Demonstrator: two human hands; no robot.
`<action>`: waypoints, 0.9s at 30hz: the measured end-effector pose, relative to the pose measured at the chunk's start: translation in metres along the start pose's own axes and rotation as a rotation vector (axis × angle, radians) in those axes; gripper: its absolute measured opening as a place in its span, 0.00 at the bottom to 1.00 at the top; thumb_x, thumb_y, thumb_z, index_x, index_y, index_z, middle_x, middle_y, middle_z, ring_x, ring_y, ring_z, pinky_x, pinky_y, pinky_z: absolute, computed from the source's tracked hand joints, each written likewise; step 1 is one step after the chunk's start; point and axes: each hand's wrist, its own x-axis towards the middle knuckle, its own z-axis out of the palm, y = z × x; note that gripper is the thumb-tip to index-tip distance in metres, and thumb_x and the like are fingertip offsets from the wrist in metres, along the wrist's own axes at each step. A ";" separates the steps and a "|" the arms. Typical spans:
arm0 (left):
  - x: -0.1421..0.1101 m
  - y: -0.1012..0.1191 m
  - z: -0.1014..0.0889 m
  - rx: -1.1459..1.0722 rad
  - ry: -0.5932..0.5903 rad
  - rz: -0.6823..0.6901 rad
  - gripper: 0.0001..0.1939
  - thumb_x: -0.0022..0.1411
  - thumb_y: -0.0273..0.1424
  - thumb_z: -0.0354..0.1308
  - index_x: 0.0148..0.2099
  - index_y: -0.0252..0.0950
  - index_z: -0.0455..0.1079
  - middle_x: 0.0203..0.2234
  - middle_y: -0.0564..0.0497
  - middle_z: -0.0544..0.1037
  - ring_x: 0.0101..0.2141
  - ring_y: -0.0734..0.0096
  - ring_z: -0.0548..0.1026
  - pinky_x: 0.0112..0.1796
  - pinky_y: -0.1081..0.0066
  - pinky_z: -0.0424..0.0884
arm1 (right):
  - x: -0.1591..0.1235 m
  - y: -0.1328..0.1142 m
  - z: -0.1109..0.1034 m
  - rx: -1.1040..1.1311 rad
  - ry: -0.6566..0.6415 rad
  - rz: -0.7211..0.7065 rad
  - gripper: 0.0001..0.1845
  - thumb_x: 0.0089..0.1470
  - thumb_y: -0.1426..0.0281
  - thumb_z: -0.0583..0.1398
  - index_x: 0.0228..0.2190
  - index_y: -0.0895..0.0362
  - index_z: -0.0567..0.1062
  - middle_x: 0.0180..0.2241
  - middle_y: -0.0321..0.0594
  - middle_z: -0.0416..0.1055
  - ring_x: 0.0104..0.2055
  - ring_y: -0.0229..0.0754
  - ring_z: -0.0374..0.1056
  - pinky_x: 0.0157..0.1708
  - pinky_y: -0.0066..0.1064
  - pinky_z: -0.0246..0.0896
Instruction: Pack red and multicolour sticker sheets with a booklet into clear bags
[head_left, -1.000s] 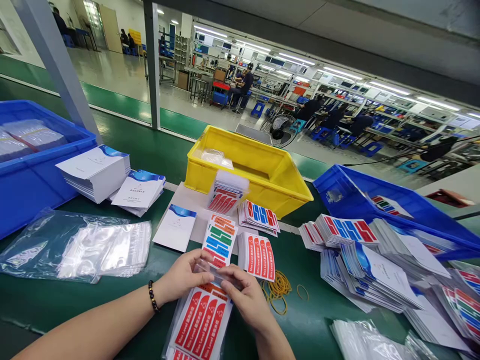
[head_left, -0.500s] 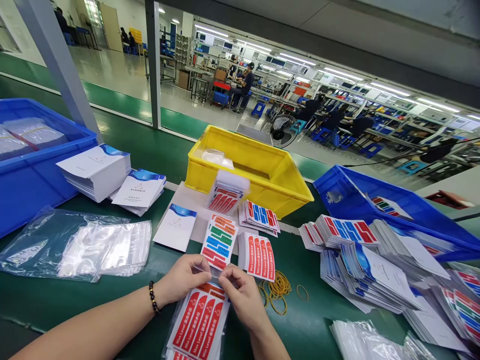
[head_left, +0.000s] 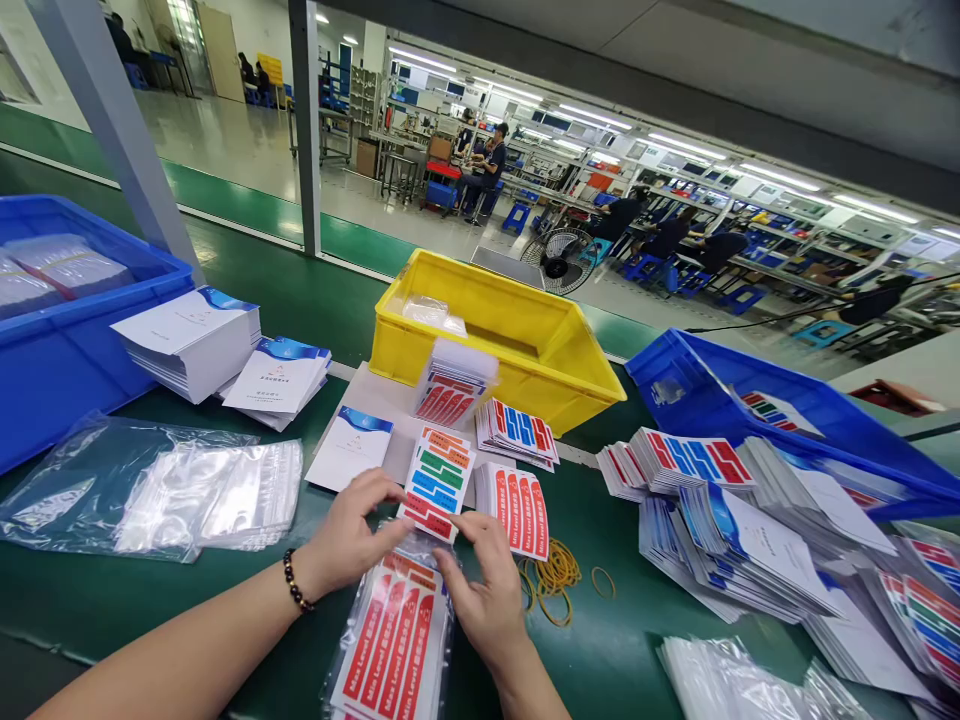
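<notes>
My left hand (head_left: 358, 535), a beaded bracelet on its wrist, reaches to the lower left edge of a sticker sheet (head_left: 436, 478) with orange, green, blue and red shapes. My right hand (head_left: 486, 580) is at that sheet's lower right corner, thumb and forefinger apart. Both hands look open. Below them, a clear plastic bag (head_left: 335, 655) lies on the green table with a red Max Level/Min Level sticker sheet (head_left: 390, 635) inside. A stack of red sticker sheets (head_left: 529, 512) stands just right of the colourful one.
A yellow bin (head_left: 495, 310) stands behind, blue bins (head_left: 67, 345) (head_left: 720, 385) to both sides. White booklets (head_left: 349, 450) lie left of the stickers, clear bags (head_left: 255, 495) farther left. Rubber bands (head_left: 555, 580) sit at right, beside piled booklets (head_left: 757, 540).
My fingers have parted from the top of the bag and moved up and outward to the lower edge of the colourful sticker sheet. The bag lies slightly lower.
</notes>
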 end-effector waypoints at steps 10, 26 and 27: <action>0.003 -0.015 0.001 -0.128 0.261 -0.006 0.10 0.61 0.34 0.47 0.36 0.35 0.67 0.32 0.48 0.69 0.36 0.67 0.68 0.38 0.69 0.65 | -0.031 -0.028 0.034 -0.255 -0.801 -0.123 0.42 0.48 0.50 0.57 0.59 0.52 0.50 0.62 0.51 0.44 0.62 0.66 0.37 0.52 0.67 0.35; -0.020 0.022 -0.104 0.550 -0.023 -0.343 0.16 0.62 0.36 0.39 0.25 0.37 0.59 0.19 0.54 0.67 0.23 0.71 0.65 0.27 0.73 0.58 | -0.025 -0.008 0.024 0.038 -0.192 -0.174 0.17 0.52 0.71 0.56 0.46 0.55 0.68 0.46 0.48 0.69 0.53 0.52 0.60 0.49 0.48 0.59; -0.024 0.016 -0.115 0.635 -0.047 -0.431 0.16 0.61 0.37 0.39 0.24 0.37 0.58 0.19 0.53 0.67 0.23 0.70 0.65 0.26 0.72 0.57 | -0.022 -0.007 0.020 0.059 -0.099 -0.157 0.14 0.52 0.74 0.55 0.43 0.55 0.69 0.43 0.47 0.70 0.51 0.51 0.62 0.47 0.45 0.61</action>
